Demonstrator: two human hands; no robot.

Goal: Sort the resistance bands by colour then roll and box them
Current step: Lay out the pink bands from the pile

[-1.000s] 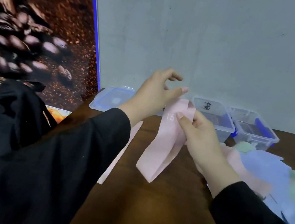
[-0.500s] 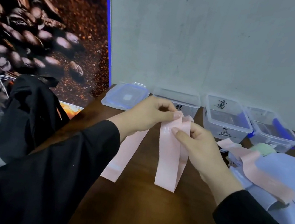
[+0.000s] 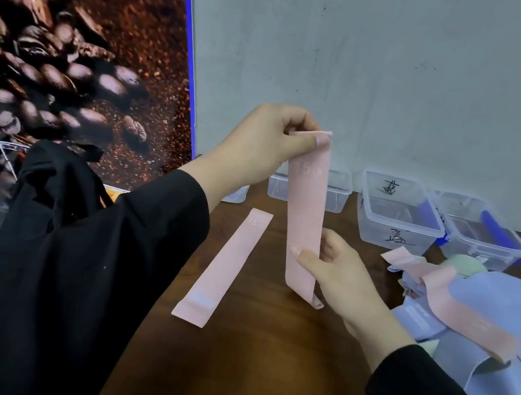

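While your left hand (image 3: pixel 262 149) pinches the top edge of a pink band (image 3: pixel 307 212) up in the air, your right hand (image 3: pixel 334 274) grips the same band lower down, thumb across its front, so the strip hangs nearly upright between the two hands, clear of the table (image 3: pixel 257 364). Faint white lettering sits near its top end. A second pink band (image 3: pixel 222 265) lies flat on the brown wood just to the left, stretched out lengthwise, with nothing touching it. Off to your right there's a loose heap of bands (image 3: pixel 490 328), mostly pale blue, with another pink one draped across the top and a bit of green poking out behind. Along the back edge, against the grey wall, stand clear plastic boxes: one (image 3: pixel 339 194) right behind the band you're holding, one with dark handwriting (image 3: pixel 394 217) on its side, and one with blue clips (image 3: pixel 486 233) at the far right. Both your sleeves are black. A coffee-bean poster (image 3: pixel 70 42) fills the left side
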